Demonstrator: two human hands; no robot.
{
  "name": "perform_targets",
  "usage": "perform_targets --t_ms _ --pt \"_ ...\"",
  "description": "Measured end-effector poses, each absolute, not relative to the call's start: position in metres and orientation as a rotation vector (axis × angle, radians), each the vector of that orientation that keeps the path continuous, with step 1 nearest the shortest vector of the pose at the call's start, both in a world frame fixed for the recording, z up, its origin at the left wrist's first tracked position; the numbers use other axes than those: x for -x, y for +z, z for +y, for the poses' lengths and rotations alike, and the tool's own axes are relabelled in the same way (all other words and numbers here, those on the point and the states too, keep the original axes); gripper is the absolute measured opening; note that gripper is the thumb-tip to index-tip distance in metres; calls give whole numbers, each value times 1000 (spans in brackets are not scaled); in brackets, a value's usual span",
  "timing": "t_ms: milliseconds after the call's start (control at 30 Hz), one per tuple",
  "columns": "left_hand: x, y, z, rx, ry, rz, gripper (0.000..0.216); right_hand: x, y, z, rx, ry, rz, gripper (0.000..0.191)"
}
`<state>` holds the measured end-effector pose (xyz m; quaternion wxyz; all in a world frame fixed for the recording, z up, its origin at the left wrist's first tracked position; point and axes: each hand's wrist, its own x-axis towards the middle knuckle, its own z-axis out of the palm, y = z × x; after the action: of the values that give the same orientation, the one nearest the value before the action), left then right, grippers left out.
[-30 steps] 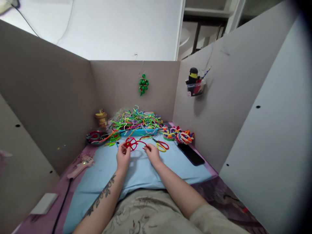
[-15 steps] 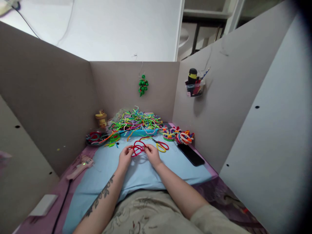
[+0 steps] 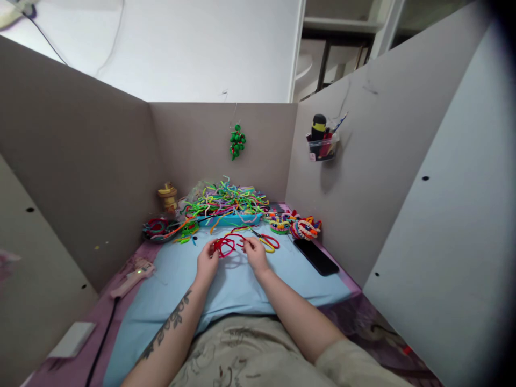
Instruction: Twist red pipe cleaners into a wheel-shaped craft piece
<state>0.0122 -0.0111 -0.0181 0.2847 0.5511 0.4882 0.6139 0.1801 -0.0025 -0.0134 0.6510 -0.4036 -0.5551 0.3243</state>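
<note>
My left hand (image 3: 208, 258) pinches a bundle of looped red pipe cleaners (image 3: 226, 248) above the blue cloth (image 3: 181, 279). To its right, my right hand (image 3: 255, 255) has its fingers closed on a loose end of red pipe cleaner. A strand arcs between the two hands. Just beyond the right hand lie scissors (image 3: 269, 243) with red and yellow handles, partly hidden by that hand.
A blue tray (image 3: 242, 220) heaped with coloured pipe cleaners stands at the back. Finished braided pieces (image 3: 304, 228) and a black phone (image 3: 316, 257) lie on the right. A glue gun (image 3: 133, 279) rests on the left. Grey panels enclose the table.
My right hand has drawn slightly right, away from the bundle, with a strand end in its fingers. The red loops now sit closer to my left hand.
</note>
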Motion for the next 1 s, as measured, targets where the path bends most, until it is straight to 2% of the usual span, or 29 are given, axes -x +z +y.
perform_targets --t_ms 100,467,767,1000 --pt "-10 -19 -12 -1535 1674 1388 36 -181 -9 -7 914 629 -1268 21" --pt "-17 -17 -14 -1674 1549 1257 37 -175 -18 2 889 1072 -1305 26" --pt "-21 -13 -18 -1576 1438 1061 41 -171 -18 1 836 1058 -1269 19" --pt "-23 1 -29 -1329 1332 887 56 -174 -14 1 836 1076 -1229 17"
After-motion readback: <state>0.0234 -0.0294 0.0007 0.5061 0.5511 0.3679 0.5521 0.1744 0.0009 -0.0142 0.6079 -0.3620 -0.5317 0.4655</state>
